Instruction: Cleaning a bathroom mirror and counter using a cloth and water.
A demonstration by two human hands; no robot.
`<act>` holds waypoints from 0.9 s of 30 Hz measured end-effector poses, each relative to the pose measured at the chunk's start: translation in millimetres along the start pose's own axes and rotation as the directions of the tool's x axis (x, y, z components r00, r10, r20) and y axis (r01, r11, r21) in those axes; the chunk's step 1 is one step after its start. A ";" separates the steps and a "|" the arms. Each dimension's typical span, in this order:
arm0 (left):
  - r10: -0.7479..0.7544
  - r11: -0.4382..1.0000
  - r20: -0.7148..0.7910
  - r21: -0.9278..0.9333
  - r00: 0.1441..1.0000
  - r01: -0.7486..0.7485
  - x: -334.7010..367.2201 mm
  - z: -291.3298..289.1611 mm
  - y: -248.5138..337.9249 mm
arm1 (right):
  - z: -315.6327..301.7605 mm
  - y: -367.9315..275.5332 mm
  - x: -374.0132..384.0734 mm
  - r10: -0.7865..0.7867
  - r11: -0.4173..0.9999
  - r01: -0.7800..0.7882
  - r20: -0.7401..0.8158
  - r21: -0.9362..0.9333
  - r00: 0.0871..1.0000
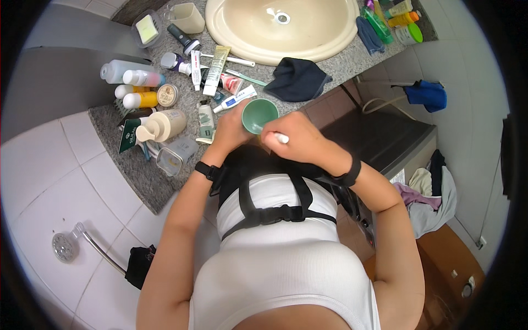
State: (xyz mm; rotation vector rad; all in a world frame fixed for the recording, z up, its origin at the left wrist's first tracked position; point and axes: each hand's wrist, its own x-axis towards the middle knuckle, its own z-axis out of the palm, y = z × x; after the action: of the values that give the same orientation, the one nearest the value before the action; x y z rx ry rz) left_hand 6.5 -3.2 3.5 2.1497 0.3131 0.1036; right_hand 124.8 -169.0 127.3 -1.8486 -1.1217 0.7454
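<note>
At far left, a round showerhead [65,247] sits against white tiles. To its right, a cream pump bottle [168,124] lies on the granite counter [153,187], just beside a clear container [180,154]. Next, a white-and-blue tube [235,99] lies near the left hand [235,127]. The left hand is curved around the left side of a green cup [260,113]; its fingertips are hidden. The cup is located between the hands, near the counter's front edge, mouth facing the camera. The right hand [298,136] is closed around a white handle [282,138]; the handle's far end cannot be determined. Beyond the hands, a dark cloth [298,80] lies below the beige sink [213,27]. At far right, a blue cloth [426,95] hangs by the wall.
</note>
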 end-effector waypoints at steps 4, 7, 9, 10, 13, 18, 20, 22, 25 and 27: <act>0.005 1.000 -0.001 0.004 1.000 -0.004 0.2 -3.5 -1.5 | -29.1 8.2 8.2 0.026 0.973 0.000 0.111 -0.229 0.994; 0.017 0.999 -0.008 0.028 1.000 -0.016 0.1 -1.2 -6.5 | -19.1 3.5 7.3 0.009 0.919 0.100 0.274 -0.382 0.962; 0.104 0.994 0.010 0.028 0.994 -0.105 -0.1 -3.1 -5.2 | -7.9 -3.3 2.9 -0.042 0.920 0.178 0.363 -0.349 0.931; 0.095 0.995 -0.012 0.022 0.995 -0.095 -0.9 -2.9 -7.0 | -6.7 -10.8 3.8 -0.063 0.949 0.162 0.339 -0.271 0.939; 0.043 0.999 -0.020 -0.015 0.999 -0.044 -3.9 -2.9 -9.8 | -19.8 -8.9 7.2 -0.045 0.997 0.034 0.156 0.067 0.987; 0.015 1.000 -0.025 0.015 1.000 -0.015 -8.0 1.0 -11.9 | -55.8 13.5 0.5 0.158 0.981 -0.122 -0.253 0.154 0.954; 0.060 0.998 -0.074 0.005 0.995 -0.060 -10.7 0.1 -13.8 | -57.2 27.9 5.0 0.139 0.988 -0.116 -0.244 0.104 0.960; 0.051 0.999 -0.041 -0.015 0.998 -0.052 -10.7 -7.0 -10.8 | -47.4 45.5 17.3 -0.004 0.999 -0.006 -0.291 -0.032 0.957; 0.078 0.997 -0.099 0.026 0.992 -0.076 -15.0 -13.0 -13.4 | -34.3 61.5 42.7 -0.181 0.955 0.148 -0.107 -0.258 0.978; 0.086 0.996 -0.136 0.029 0.987 -0.083 -17.2 -14.5 -13.3 | -28.2 66.1 59.8 -0.197 0.901 0.221 0.101 -0.373 0.975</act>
State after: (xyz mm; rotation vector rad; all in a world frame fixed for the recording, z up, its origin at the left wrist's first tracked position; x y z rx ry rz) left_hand -15.3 11.0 1.4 2.1834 0.3032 0.2992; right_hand 200.1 -141.8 79.1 -1.9874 -1.5677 0.4827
